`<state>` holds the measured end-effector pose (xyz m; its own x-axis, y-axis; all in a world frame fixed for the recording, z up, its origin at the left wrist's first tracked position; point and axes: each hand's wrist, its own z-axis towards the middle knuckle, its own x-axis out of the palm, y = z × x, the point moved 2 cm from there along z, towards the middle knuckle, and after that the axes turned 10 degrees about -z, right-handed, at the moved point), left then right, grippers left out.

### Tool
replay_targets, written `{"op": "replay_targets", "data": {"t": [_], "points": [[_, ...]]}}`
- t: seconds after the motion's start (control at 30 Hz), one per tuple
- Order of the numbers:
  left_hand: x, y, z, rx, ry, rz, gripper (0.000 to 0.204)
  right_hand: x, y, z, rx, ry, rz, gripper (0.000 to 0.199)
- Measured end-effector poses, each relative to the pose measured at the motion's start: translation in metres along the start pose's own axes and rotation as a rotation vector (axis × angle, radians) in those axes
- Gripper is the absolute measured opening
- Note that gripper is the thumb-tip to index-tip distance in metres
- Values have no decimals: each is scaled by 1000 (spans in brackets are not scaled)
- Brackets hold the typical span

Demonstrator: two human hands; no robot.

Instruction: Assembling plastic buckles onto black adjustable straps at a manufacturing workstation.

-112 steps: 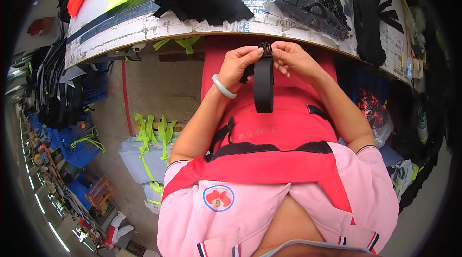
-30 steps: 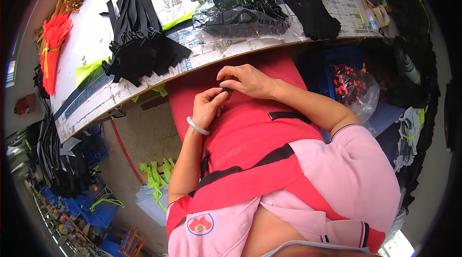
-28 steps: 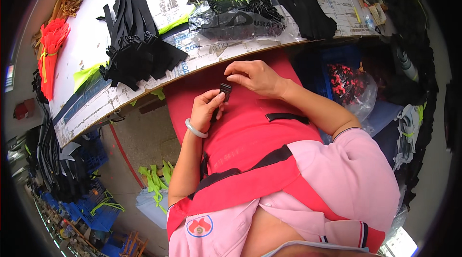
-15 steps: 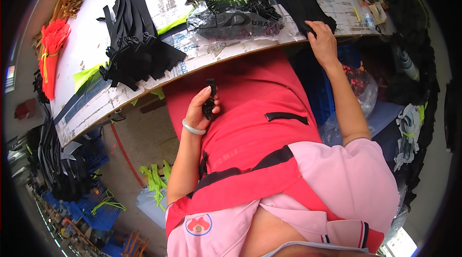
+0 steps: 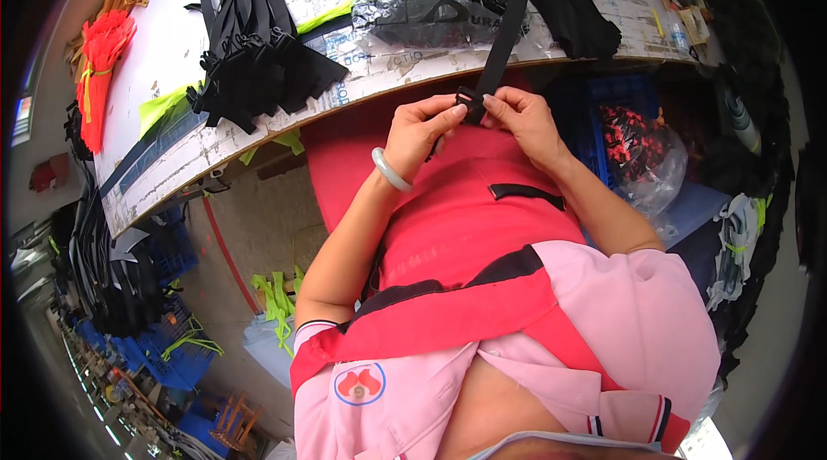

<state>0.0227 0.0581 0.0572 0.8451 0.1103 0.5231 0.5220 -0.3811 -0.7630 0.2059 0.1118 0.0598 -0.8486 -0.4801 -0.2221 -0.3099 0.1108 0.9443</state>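
"How are we holding it?"
"Our left hand (image 5: 424,126) pinches a black buckle (image 5: 469,99) between thumb and fingers; our right hand (image 5: 527,121) pinches the black strap (image 5: 504,42) beside it. The buckle is just off the front edge of the worktop (image 5: 177,3), and the strap runs up across that edge."
"How will it handle?"
"Probably light: the buckle stiff and slightly slick, best gripped by its sides; the strap limp, best taken near its end."

Below the hands (image 5: 530,126), the space over the red apron (image 5: 465,197) is open. Ahead, a black strap (image 5: 505,34) slants across the worktop (image 5: 370,77), barring a sideways pass; a bare strip (left of it) fronts the bagged buckles (image 5: 422,19).
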Motion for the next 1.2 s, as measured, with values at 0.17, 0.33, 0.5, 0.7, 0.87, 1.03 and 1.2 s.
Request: {"op": "replay_targets", "data": {"t": [0.17,0.33,0.5,0.7,0.87,1.03,1.2], "points": [[-2,3,-3,110,35,313,17,15,-12,0,82,28,235,23],[-49,17,-26,147,109,824,16,-22,33,31,97,192,371,25],[-94,2,-40,150,-14,1090,19,-100,75,62,-233,-119,356,25],[-69,-21,-38,290,-284,6,19,8,58,30,17,399,55,23],[-53,-15,-38,373,-276,40,20,64,49,17,143,480,36,20],[-54,-11,-40,466,-406,78,20,69,38,20,223,432,301,17],[-50,-7,-35,588,-418,98,20,78,41,11,275,498,293,19]]}}
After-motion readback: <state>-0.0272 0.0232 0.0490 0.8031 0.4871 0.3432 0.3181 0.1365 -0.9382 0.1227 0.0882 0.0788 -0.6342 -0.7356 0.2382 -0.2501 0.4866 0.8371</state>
